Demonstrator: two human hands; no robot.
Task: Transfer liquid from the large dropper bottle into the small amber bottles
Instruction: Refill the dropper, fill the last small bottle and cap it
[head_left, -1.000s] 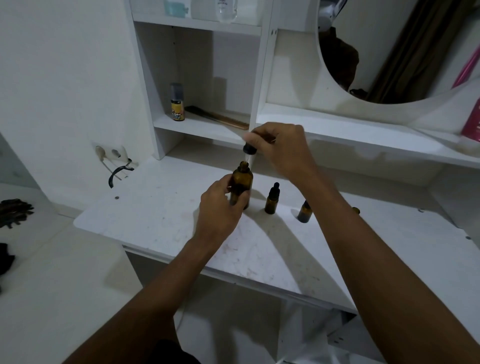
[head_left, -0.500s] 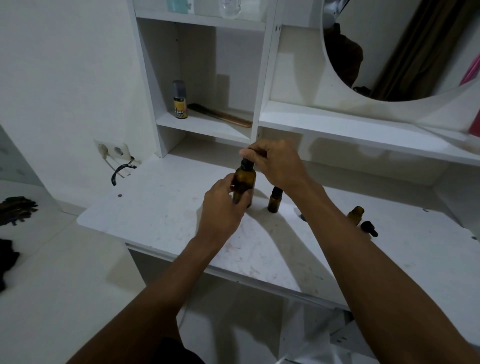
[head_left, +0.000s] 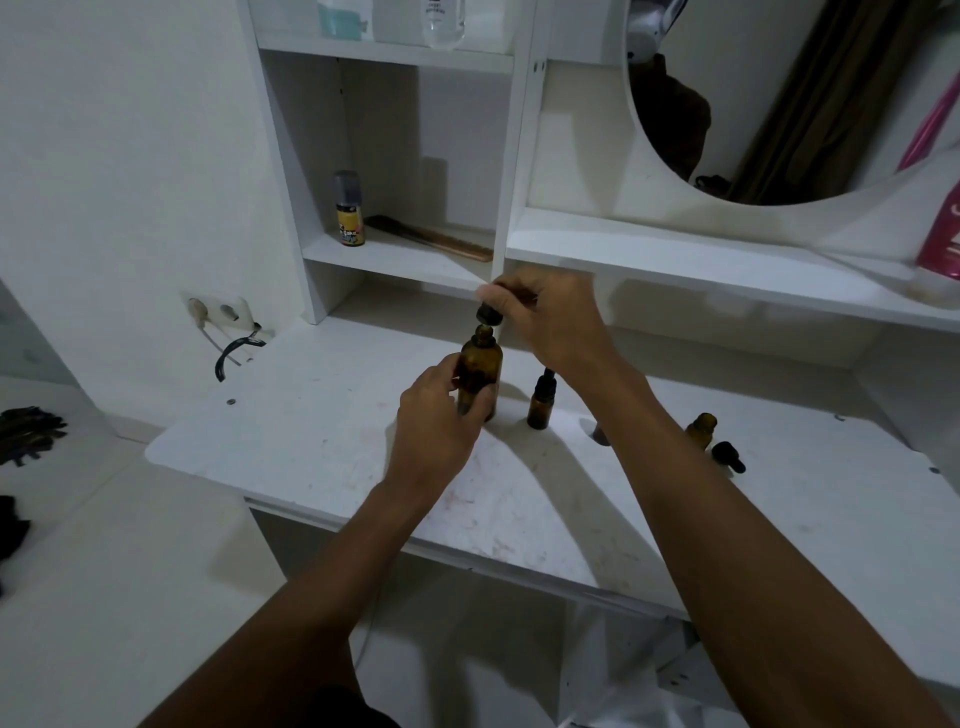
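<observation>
The large amber dropper bottle (head_left: 480, 371) stands on the white desk (head_left: 311, 447), gripped around its body by my left hand (head_left: 441, 415). My right hand (head_left: 550, 322) pinches the black dropper cap (head_left: 488, 314) just above the bottle's open neck. A capped small amber bottle (head_left: 540, 400) stands right of the large one. Another small bottle (head_left: 602, 434) is mostly hidden behind my right forearm. An uncapped small amber bottle (head_left: 701, 430) stands farther right, with its loose black dropper cap (head_left: 728, 456) lying beside it.
A white shelf unit rises behind the desk, holding a yellow-labelled spray can (head_left: 349, 210) and a wooden comb (head_left: 431, 238). A round mirror (head_left: 789, 98) hangs at upper right, a pink container (head_left: 943, 234) at the right edge. A wall socket with a black cable (head_left: 236, 351) sits left.
The dropper cap went down onto the large bottle's neck half a second ago and now sits lifted slightly above it. My left hand keeps its grip on the bottle.
</observation>
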